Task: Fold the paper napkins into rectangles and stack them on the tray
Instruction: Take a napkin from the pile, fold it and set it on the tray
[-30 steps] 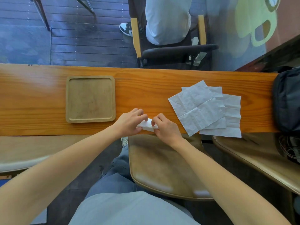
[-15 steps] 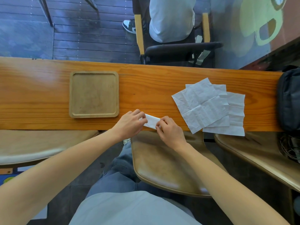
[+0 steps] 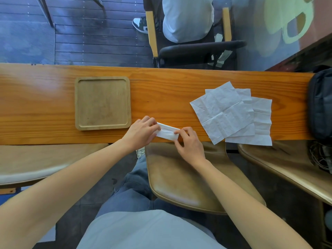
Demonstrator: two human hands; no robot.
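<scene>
A white paper napkin (image 3: 167, 132), folded into a narrow rectangle, lies at the near edge of the wooden counter (image 3: 161, 83). My left hand (image 3: 142, 133) pinches its left end and my right hand (image 3: 188, 142) pinches its right end. A square wooden tray (image 3: 102, 103) with nothing on it sits to the left of my hands. To the right lies a loose pile of unfolded white napkins (image 3: 231, 112), spread flat and overlapping.
A black bag (image 3: 321, 103) rests at the counter's right end. Tan seats (image 3: 188, 177) stand below the counter's near edge. Beyond the counter a person in white sits on a chair (image 3: 188, 33).
The napkin between my hands shows more length now, stretched into a longer strip. Both hands have stayed at the counter's near edge while the view shifted slightly.
</scene>
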